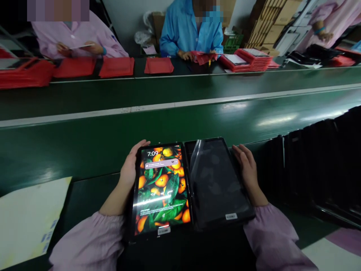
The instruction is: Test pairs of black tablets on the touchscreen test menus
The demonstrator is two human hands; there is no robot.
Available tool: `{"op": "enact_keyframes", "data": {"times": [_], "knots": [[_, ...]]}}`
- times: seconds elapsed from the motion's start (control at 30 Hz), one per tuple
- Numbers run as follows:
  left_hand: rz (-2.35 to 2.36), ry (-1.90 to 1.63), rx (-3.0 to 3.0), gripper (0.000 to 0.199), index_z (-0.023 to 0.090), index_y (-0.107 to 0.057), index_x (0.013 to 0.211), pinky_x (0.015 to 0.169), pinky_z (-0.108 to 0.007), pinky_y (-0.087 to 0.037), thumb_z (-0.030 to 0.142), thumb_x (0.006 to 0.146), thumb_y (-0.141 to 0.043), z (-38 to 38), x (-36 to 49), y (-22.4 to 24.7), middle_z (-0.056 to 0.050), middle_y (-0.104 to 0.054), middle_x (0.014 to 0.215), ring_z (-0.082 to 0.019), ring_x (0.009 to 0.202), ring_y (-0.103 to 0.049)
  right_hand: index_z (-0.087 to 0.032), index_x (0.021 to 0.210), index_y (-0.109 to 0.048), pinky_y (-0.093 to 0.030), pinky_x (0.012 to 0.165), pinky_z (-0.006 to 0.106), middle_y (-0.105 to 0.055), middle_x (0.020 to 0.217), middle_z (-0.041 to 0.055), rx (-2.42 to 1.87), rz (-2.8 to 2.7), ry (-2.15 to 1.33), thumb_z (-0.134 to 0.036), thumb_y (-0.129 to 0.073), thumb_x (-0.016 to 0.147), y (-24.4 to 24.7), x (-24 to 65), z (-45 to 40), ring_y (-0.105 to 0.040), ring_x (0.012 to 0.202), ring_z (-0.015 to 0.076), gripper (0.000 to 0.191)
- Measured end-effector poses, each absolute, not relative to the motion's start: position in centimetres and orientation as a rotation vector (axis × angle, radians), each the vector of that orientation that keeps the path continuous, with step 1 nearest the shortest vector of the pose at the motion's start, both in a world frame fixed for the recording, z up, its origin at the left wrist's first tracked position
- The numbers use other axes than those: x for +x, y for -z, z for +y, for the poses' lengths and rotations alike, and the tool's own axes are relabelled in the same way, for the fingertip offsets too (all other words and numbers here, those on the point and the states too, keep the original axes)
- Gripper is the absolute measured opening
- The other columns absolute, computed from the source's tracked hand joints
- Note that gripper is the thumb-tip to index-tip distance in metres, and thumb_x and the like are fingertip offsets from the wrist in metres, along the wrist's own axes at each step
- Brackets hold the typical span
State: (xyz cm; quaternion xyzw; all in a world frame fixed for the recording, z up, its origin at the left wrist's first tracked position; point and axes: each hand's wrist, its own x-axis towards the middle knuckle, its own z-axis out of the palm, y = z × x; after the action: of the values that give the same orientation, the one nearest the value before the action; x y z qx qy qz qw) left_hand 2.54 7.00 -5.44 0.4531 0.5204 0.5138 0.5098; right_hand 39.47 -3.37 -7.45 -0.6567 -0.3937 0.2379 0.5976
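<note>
Two tablets lie side by side in front of me, their inner edges touching. The left tablet (162, 188) is lit, with an orange-fruit wallpaper and the time 7:09. Its outer edge is gripped by my left hand (131, 165), the thumb out of sight. The right tablet (217, 184) has a dark screen under a clear film (196, 152) that is creased at its upper left. My right hand (247, 165) holds that tablet's outer edge, fingers bent round the side. Each tablet carries a small white label near its bottom edge.
A green conveyor (113, 131) runs across beyond the tablets. Black tablets stand in a row (310, 165) at right; a white sheet (31, 218) lies at left. Across the line, people handle items beside red pouches (117, 67) and a stack of red-wrapped tablets (255, 60).
</note>
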Motion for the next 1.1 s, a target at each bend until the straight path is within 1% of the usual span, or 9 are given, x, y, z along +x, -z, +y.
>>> {"op": "enact_keyframes", "data": {"times": [0.17, 0.3, 0.4, 0.53, 0.63, 0.77, 0.87, 0.97, 1.1], "knots": [[1.276, -1.140, 1.127, 0.063, 0.021, -0.064, 0.140, 0.120, -0.044, -0.051, 0.057, 0.088, -0.063, 6.1, 2.0, 5.3, -0.012, -0.061, 0.159, -0.037, 0.150, -0.054, -0.025, 0.126, -0.068, -0.059, 0.103, 0.053, -0.081, 0.121, 0.0127, -1.504, -1.035, -0.528, -0.075, -0.067, 0.094, 5.6, 38.5, -3.8, -0.076, 0.115, 0.0312, 0.059], [1.335, -1.039, 1.160, 0.083, 0.030, -0.053, 0.155, 0.117, -0.047, -0.055, 0.049, 0.079, -0.078, 3.1, 0.1, 5.8, -0.011, -0.053, 0.167, -0.039, 0.155, -0.048, -0.026, 0.100, -0.076, -0.061, 0.089, 0.043, -0.083, 0.103, 0.0080, -1.449, -1.159, -0.434, -0.068, -0.066, 0.098, 2.3, 37.8, -6.0, -0.077, 0.096, 0.0272, 0.044], [1.359, -0.983, 1.195, 0.100, 0.034, -0.040, 0.164, 0.120, -0.052, -0.051, 0.049, 0.076, -0.084, 0.2, -1.1, 6.2, -0.011, -0.045, 0.173, -0.042, 0.158, -0.043, -0.026, 0.077, -0.073, -0.059, 0.070, 0.038, -0.080, 0.081, 0.0067, -1.402, -1.347, -0.484, -0.063, -0.067, 0.100, -0.3, 36.8, -7.7, -0.071, 0.074, 0.0244, 0.045], [1.517, -0.868, 1.166, 0.112, 0.034, -0.032, 0.168, 0.119, -0.061, -0.051, 0.048, 0.072, -0.087, -0.3, -0.5, 6.0, -0.015, -0.042, 0.173, -0.048, 0.157, -0.043, -0.025, 0.076, -0.076, -0.051, 0.057, 0.034, -0.080, 0.079, 0.0072, -1.327, -1.714, -0.564, -0.049, -0.059, 0.109, -2.6, 35.6, -8.5, -0.065, 0.062, 0.0220, 0.045], [1.625, -1.009, 0.985, 0.100, 0.030, -0.040, 0.164, 0.119, -0.054, -0.053, 0.044, 0.073, -0.082, 2.6, 1.1, 5.4, -0.017, -0.044, 0.171, -0.044, 0.155, -0.047, -0.023, 0.081, -0.081, -0.048, 0.051, 0.029, -0.077, 0.070, 0.0033, -1.243, -1.894, -0.579, -0.039, -0.055, 0.112, -2.9, 35.4, -8.3, -0.066, 0.054, 0.0171, 0.043], [1.566, -1.167, 0.769, 0.067, 0.025, -0.054, 0.150, 0.119, -0.050, -0.054, 0.044, 0.086, -0.062, 5.3, 2.3, 4.6, -0.016, -0.064, 0.153, -0.037, 0.149, -0.056, -0.021, 0.083, -0.082, -0.044, 0.047, 0.023, -0.071, 0.059, -0.0007, -1.366, -1.908, -0.523, -0.038, -0.058, 0.110, -2.0, 35.8, -7.9, -0.063, 0.046, 0.0135, 0.040], [1.539, -1.210, 0.817, 0.059, 0.026, -0.058, 0.145, 0.123, -0.049, -0.049, 0.041, 0.088, -0.058, 4.2, 1.8, 4.4, -0.014, -0.064, 0.155, -0.034, 0.153, -0.052, -0.020, 0.088, -0.080, -0.038, 0.041, 0.024, -0.082, 0.077, 0.0034, -1.625, -1.722, -0.411, -0.046, -0.060, 0.107, -1.3, 36.3, -8.0, -0.052, 0.041, 0.0110, 0.038], [1.531, -1.188, 0.889, 0.058, 0.027, -0.062, 0.140, 0.127, -0.052, -0.045, 0.043, 0.083, -0.066, 1.4, 0.4, 4.4, -0.012, -0.063, 0.157, -0.036, 0.157, -0.047, -0.021, 0.074, -0.067, -0.032, 0.037, 0.026, -0.086, 0.104, 0.0082, -1.667, -1.561, -0.314, -0.047, -0.061, 0.106, -1.0, 36.5, -8.6, -0.040, 0.038, 0.0081, 0.042], [1.577, -1.032, 0.838, 0.066, 0.030, -0.066, 0.136, 0.125, -0.056, -0.048, 0.052, 0.075, -0.077, -2.8, -1.6, 4.6, -0.010, -0.062, 0.158, -0.041, 0.161, -0.039, -0.023, 0.076, -0.072, -0.034, 0.040, 0.028, -0.086, 0.096, 0.0045, -1.626, -1.549, -0.285, -0.039, -0.060, 0.109, -1.5, 36.2, -9.7, -0.040, 0.038, 0.0089, 0.038]]}}
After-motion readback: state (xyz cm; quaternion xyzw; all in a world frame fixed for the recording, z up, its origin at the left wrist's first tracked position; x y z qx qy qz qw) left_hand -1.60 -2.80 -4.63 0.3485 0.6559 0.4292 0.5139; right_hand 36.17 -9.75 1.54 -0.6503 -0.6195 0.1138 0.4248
